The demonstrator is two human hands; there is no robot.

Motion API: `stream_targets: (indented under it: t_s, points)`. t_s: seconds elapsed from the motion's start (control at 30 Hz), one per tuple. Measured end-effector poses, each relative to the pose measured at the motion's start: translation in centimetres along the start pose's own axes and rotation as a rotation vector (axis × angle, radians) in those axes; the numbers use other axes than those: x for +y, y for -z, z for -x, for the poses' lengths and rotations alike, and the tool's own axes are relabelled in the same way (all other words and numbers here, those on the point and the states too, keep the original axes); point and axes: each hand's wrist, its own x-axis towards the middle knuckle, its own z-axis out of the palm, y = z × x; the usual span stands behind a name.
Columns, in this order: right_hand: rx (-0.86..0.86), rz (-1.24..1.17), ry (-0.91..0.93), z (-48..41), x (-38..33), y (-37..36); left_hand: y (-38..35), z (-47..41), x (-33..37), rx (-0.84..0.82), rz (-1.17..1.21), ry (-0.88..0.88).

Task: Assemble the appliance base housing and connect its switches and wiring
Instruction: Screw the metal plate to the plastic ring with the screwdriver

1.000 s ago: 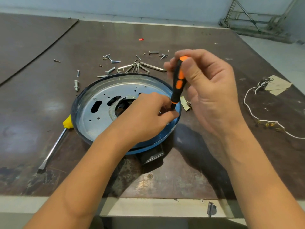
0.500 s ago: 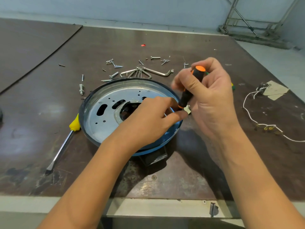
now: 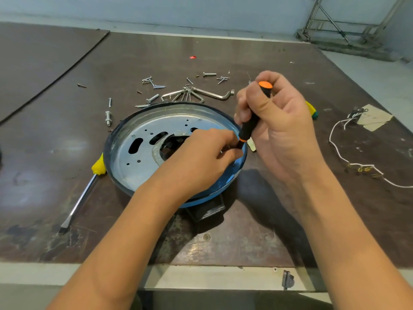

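Observation:
A round blue base housing (image 3: 225,182) lies on the table with a silver metal plate (image 3: 143,157) inside it, full of holes and slots. My right hand (image 3: 281,130) grips a black and orange screwdriver (image 3: 252,121), tilted, with its tip down at the plate's right edge. My left hand (image 3: 205,157) rests over the plate and pinches at the screwdriver's tip; what it pinches is hidden. A black part (image 3: 207,211) sticks out under the housing's near side.
Loose screws and bolts (image 3: 154,85) and hex keys (image 3: 201,96) lie behind the housing. A yellow-handled flat screwdriver (image 3: 82,195) lies at the left. White wires with terminals (image 3: 357,162) and a paper tag (image 3: 373,118) lie at the right. The table's front edge is close.
My right hand has tilted the screwdriver's handle to the right and turned on it. My left hand has stayed at the tip. The view has shifted slightly.

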Motion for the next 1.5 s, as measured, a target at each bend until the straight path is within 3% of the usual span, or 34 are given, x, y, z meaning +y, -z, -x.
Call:
stream_targets:
  t_s: [0.1, 0.2, 0.33, 0.5, 0.7, 0.87, 1.13, 1.3, 1.4, 1.5]
  points:
    - [-0.028, -0.065, -0.078, 0.26, -0.12, 0.06, -0.03, -0.01, -0.02, -0.009, -0.016, 0.0]
    - [-0.064, 0.027, -0.017, 0.58, -0.02, -0.11, 0.05, -0.06, -0.11, -0.01, 0.008, 0.008]
    - [0.021, 0.096, 0.034, 0.34, -0.07, 0.3, 0.02, -0.01, -0.29, -0.024, 0.021, 0.003]
    - [0.023, -0.012, -0.065, 0.3, -0.09, 0.18, -0.04, -0.17, -0.39, -0.025, 0.004, 0.014]
    - [0.055, 0.154, 0.095, 0.53, 0.51, -0.21, 0.04, -0.13, -0.42, -0.042, 0.053, -0.005]
    - [0.004, 0.058, 0.003, 0.53, 0.36, -0.37, -0.1, -0.16, -0.53, -0.031, 0.013, -0.028]
    - [0.046, 0.165, 0.09, 0.39, 0.56, -0.41, 0.0, -0.17, -0.26, -0.047, 0.067, -0.03]
    - [-0.025, -0.006, 0.006, 0.53, 0.47, -0.15, 0.05, -0.15, -0.26, -0.057, 0.078, -0.009]
    - [-0.048, 0.047, 0.031, 0.56, 0.51, -0.26, 0.01, -0.22, -0.36, -0.043, 0.068, -0.016]
    - [0.034, 0.11, 0.096, 0.4, 0.69, -0.3, 0.03, -0.07, -0.23, -0.047, 0.038, -0.022]
